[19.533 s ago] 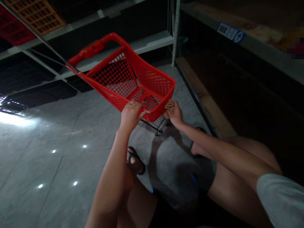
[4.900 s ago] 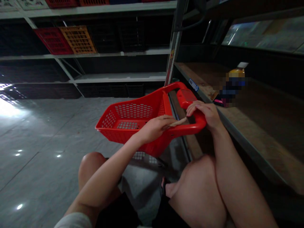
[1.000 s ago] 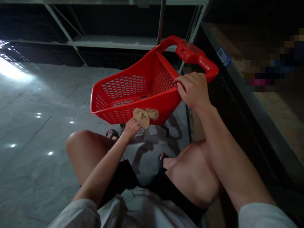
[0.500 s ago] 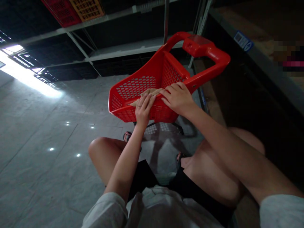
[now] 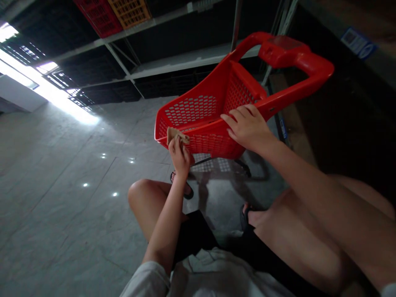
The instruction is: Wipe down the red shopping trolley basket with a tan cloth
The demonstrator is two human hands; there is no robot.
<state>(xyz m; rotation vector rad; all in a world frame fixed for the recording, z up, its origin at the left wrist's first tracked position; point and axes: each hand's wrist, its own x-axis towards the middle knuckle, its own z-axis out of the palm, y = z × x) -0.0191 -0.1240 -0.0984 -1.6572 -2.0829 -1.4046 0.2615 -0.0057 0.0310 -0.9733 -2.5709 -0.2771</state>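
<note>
A red plastic shopping cart point(image 5: 204, 142) with perforated basket walls stands in front of me, its looped handle point(image 5: 312, 78) up at the right. My left hand point(image 5: 180, 159) is closed on a crumpled beige cloth point(image 5: 173, 135). It presses the cloth against the basket's near rim, close to the low front end. Farther along the same rim, below the handle, my right hand point(image 5: 252, 128) grips the edge with its fingers over the top. The thumb side of that hand is partly hidden.
Behind the cart runs a metal shelf rack point(image 5: 192, 62) with black crates, a red crate point(image 5: 99, 16) and a yellow crate point(image 5: 130, 11). A dark shelf with a blue label point(image 5: 359, 43) stands at right. My knees flank the cart above a grey floor point(image 5: 77, 222).
My left hand has slid the cloth leftward along the rim toward the front of the basket. My right hand stays on the rim. The whole view has shifted, putting the cart farther right.
</note>
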